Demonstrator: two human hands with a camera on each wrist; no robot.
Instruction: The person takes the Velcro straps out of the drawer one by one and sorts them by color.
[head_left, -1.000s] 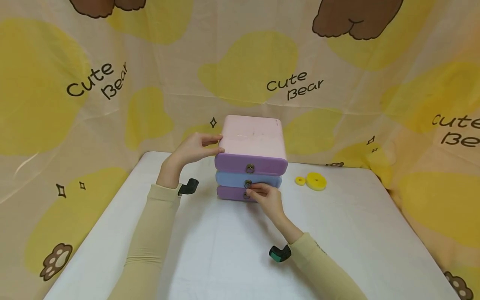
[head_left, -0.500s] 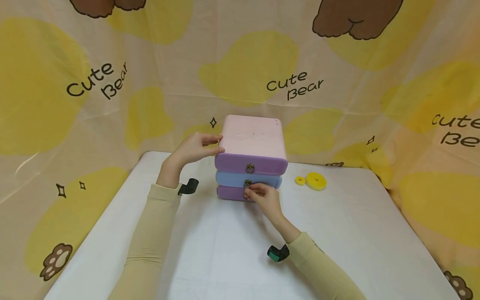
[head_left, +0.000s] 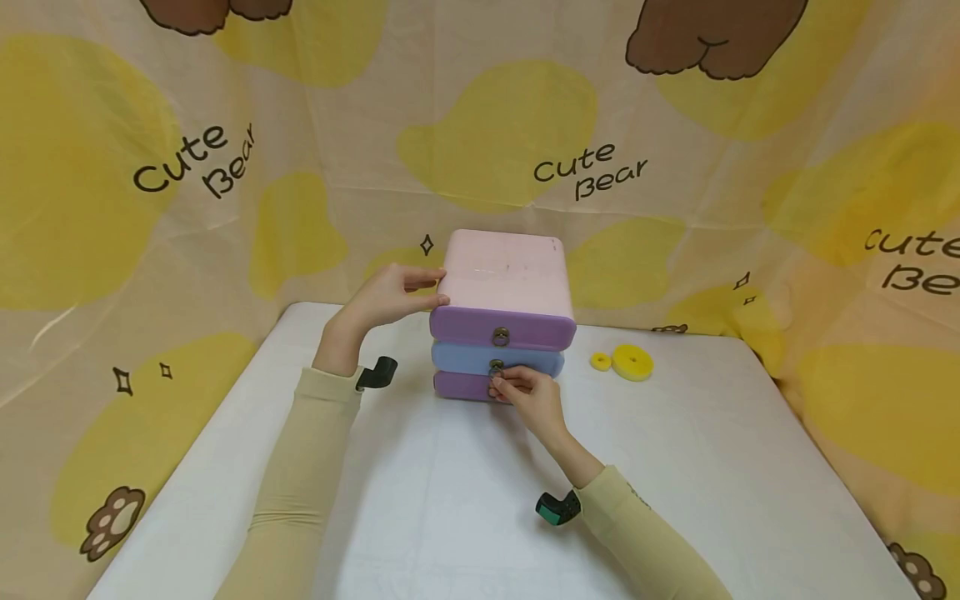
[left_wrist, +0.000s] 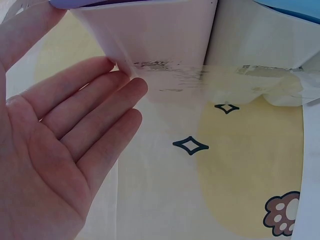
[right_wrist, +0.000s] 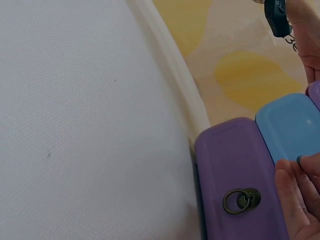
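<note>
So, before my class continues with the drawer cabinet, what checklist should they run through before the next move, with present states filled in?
1. Left hand touching the drawer cabinet's left side: ok.
2. Right hand pinching the blue middle drawer's ring pull: ok.
3. Purple bottom drawer's ring pull free of fingers: ok, clear in the right wrist view.
4. Large yellow ring and small yellow ring out of the drawer's forward path: ok, both lie to the cabinet's right.
5. Drawer contents known: cannot tell, hidden behind the fronts.
</note>
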